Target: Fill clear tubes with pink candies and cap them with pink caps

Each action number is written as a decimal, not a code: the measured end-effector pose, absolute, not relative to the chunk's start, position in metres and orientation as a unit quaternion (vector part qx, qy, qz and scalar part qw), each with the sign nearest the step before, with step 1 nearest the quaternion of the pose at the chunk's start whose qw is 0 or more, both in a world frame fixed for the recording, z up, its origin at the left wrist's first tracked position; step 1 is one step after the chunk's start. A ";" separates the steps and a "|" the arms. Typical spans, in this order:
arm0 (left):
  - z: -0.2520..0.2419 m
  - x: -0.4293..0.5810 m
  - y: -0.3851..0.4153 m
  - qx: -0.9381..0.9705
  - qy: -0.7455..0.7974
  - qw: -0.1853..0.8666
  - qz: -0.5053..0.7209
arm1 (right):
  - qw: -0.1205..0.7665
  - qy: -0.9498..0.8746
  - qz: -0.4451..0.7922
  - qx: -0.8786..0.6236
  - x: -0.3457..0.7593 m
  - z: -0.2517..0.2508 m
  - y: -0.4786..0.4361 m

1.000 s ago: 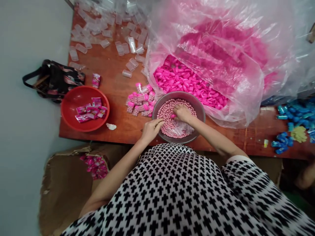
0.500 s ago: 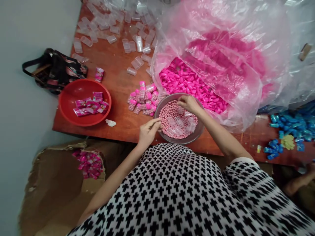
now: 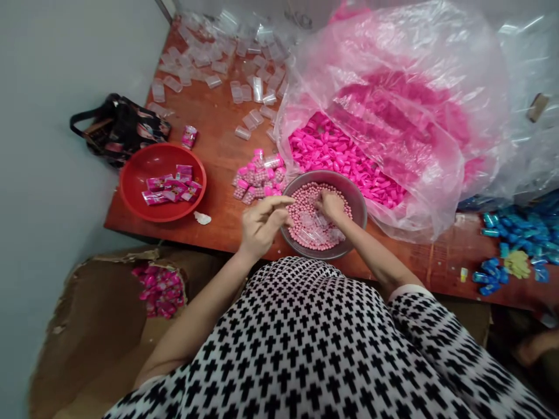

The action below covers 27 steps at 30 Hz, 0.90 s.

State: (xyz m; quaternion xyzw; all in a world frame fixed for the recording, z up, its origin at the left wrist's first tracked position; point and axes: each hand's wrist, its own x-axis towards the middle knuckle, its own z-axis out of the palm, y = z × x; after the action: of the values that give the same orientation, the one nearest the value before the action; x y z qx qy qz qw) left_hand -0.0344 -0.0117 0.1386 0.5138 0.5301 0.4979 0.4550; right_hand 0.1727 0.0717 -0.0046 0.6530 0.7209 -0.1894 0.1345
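Fingers point(image 3: 279, 201) of the left hand point(image 3: 261, 226) are bent and bunched toward the thumb above the 9 o'clock rim of the metal bowl point(image 3: 360, 205); whether they pinch anything cannot be told. Fingers point(image 3: 325, 201) of the right hand point(image 3: 332, 205) curl down into the pink beads point(image 3: 303, 201) near the bowl's centre; any hold is hidden. Directions below take this bowl as the dial.

- Bench point(image 3: 209, 137): brown wood, carrying all but the box and handbag.
- Plastic bag point(image 3: 414, 116), 1 o'clock: clear, its mouth slumped open toward the bowl, probably so that the pink caps point(image 3: 340, 157) lie within the right hand's reach.
- Cardboard box point(image 3: 100, 326), 8 o'clock, below the bench edge: holds pink packets point(image 3: 159, 288).
- Handbag point(image 3: 120, 125), 10 o'clock: dark, beside the bench's left edge.
- Red bowl point(image 3: 131, 195), 9 o'clock: holds a few more such packets.
- Metal bowl: at the near bench edge, straight before the person, apparently so that both hands meet over it.
- Filled tubes point(image 3: 259, 174), 10 o'clock: a pink-capped pile just beside the rim.
- Empty tubes point(image 3: 218, 70), 11 o'clock: scattered, well apart from the bowl.
- Blue caps point(image 3: 519, 233), 3 o'clock.
- Clear tubes point(image 3: 318, 231): lying on the beads at the bowl's 6 o'clock side.
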 end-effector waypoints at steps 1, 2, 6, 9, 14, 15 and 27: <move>0.113 -0.032 -0.007 0.507 0.543 0.480 0.466 | 0.132 0.737 -0.196 0.633 0.178 -0.003 0.074; 0.089 -0.030 -0.004 0.504 0.561 0.488 0.440 | 0.132 0.752 -0.198 0.615 0.184 0.000 0.076; 0.026 -0.030 -0.003 0.541 0.613 0.467 0.336 | 0.157 0.794 -0.174 0.561 0.201 0.006 0.089; 0.011 -0.031 -0.007 0.534 0.624 0.472 0.321 | 0.171 0.810 -0.219 0.517 0.191 -0.002 0.102; 0.010 -0.032 -0.007 0.493 0.619 0.503 0.347 | 0.144 0.821 -0.309 0.458 0.154 -0.028 0.111; 0.010 -0.033 -0.006 0.490 0.624 0.499 0.349 | 0.135 0.823 -0.319 0.451 0.151 -0.032 0.109; -0.006 0.010 0.019 0.530 0.584 0.490 0.371 | -0.269 0.592 -0.631 0.424 0.183 -0.017 0.064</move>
State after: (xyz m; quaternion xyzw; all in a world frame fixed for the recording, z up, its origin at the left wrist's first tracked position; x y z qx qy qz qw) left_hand 0.0101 0.0192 -0.0064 0.5304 0.5835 0.3715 0.4901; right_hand 0.1831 0.0640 -0.0166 0.4238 0.5920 -0.6306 -0.2687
